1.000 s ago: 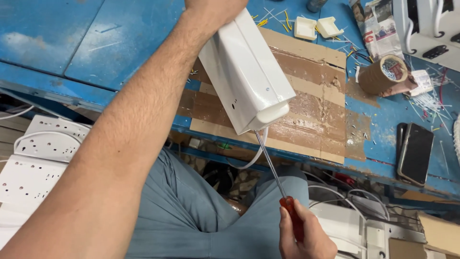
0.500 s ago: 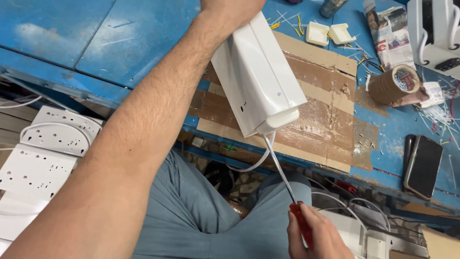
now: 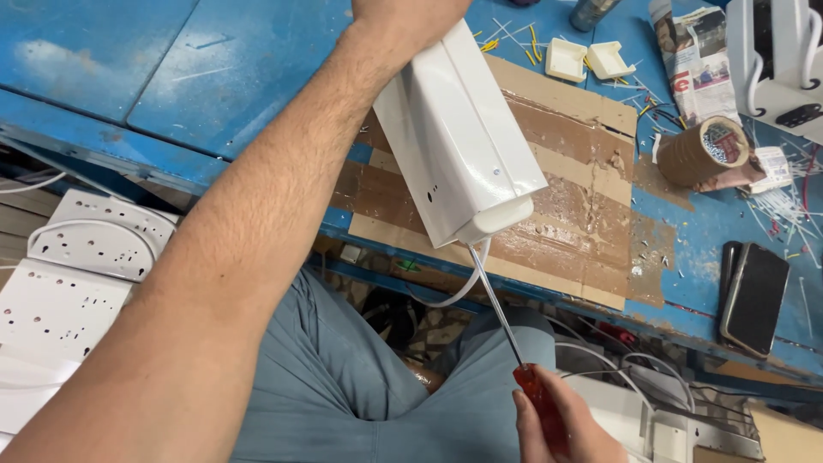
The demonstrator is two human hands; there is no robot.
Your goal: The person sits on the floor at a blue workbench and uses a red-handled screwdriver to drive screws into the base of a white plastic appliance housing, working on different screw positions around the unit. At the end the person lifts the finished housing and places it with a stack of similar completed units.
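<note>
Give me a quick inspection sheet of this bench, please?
Surface: blue workbench, scuffed, with a taped cardboard pad.
Job's things: white plastic casing, tilted; red-handled screwdriver, tip at the casing's lower end.
Clutter: brown tape roll, dark phone, newspaper, two small white caps, wire offcuts.
Grip: left hand on the casing's top; right hand around the screwdriver handle.
Cables: white cord looping from the casing.
Surroundings: white socket plates at the side.

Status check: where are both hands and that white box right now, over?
Left hand grips white casing at its far end, tilted over the cardboard sheet. Right hand holds red-handled screwdriver, tip at casing's near end. White cable loops beside the shaft.
</note>
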